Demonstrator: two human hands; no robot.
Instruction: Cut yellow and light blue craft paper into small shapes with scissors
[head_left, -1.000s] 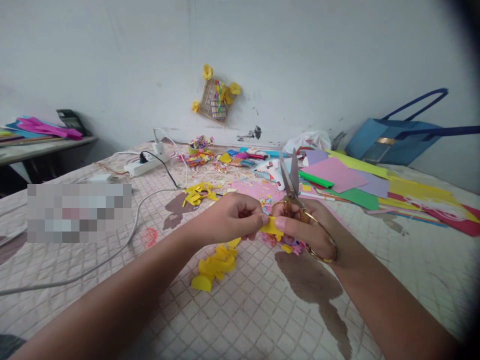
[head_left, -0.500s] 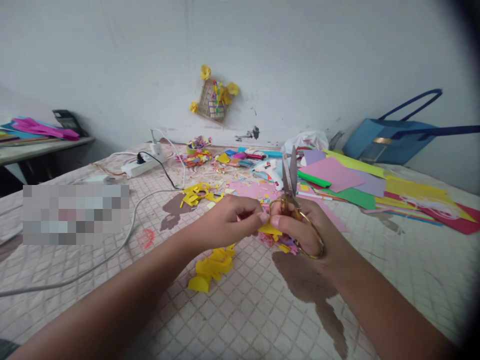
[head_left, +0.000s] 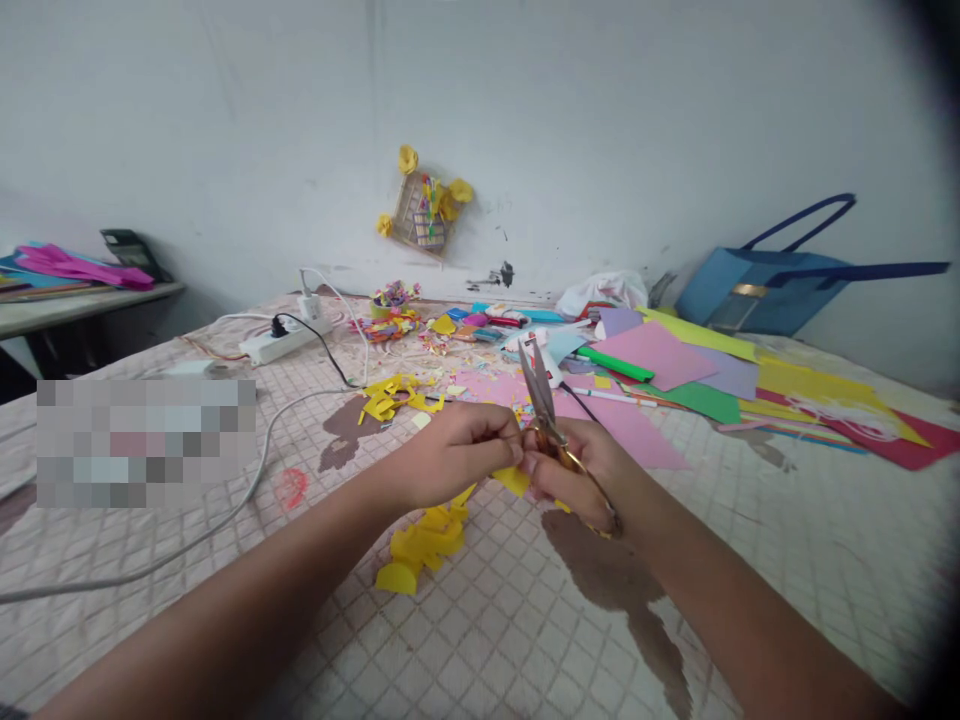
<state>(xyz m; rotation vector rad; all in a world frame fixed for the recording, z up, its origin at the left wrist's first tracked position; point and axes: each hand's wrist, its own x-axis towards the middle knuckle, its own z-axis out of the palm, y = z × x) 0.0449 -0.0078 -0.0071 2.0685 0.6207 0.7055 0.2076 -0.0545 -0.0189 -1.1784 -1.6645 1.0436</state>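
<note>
Gold-handled scissors [head_left: 550, 434] in the right hand [head_left: 574, 477] have tipped leftward; just below them, it and the left hand [head_left: 466, 448] pinch yellow paper [head_left: 513, 481]; apparently handling, not cutting.

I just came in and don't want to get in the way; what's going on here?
A person has the fingertips of the left hand and right hand together at a small yellow piece. The right hand also holds scissors, blades pointing away. More yellow cuttings lie on the patterned cloth, with coloured sheets off to the right.
</note>
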